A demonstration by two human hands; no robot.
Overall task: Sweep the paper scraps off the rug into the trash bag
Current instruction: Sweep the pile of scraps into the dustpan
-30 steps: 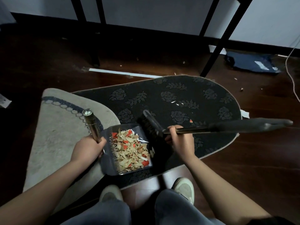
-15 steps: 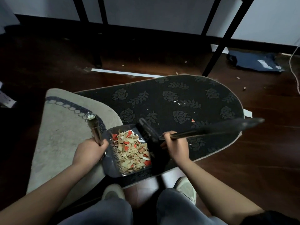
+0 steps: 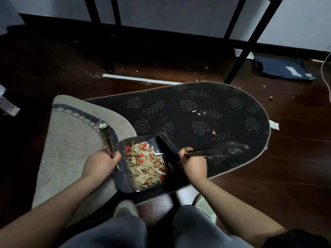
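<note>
While the left hand (image 3: 100, 162) gripped the metal handle (image 3: 106, 138) of the dustpan (image 3: 125, 178), its fingers curled round the lower end of the shaft, the pan lay on the dark floral rug (image 3: 197, 111) with its toothed back edge just beside that hand. A heap of paper scraps (image 3: 146, 164), tan with some red and a few white pieces, filled the pan, lying between the two hands. The right hand (image 3: 192, 162) was clenched round the broom handle (image 3: 220, 152), which ran off to the right, blurred, low over the rug. The dark broom head (image 3: 167, 143) stood against the pan's open right side, touching the heap's edge, just left of the right hand. A few loose scraps (image 3: 198, 113) lay farther up the rug, well apart from both hands, and a red scrap (image 3: 213, 131) lay near the broom handle. A pale grey mat (image 3: 71, 149) overlapped the rug's left end, under the left hand and the dustpan handle. Beyond the rug, on the dark wooden floor (image 3: 286, 167), a dark blue bag (image 3: 284, 68) lay flat near the wall, well apart from the pan. The person's knees and shoes showed at the bottom edge.
</note>
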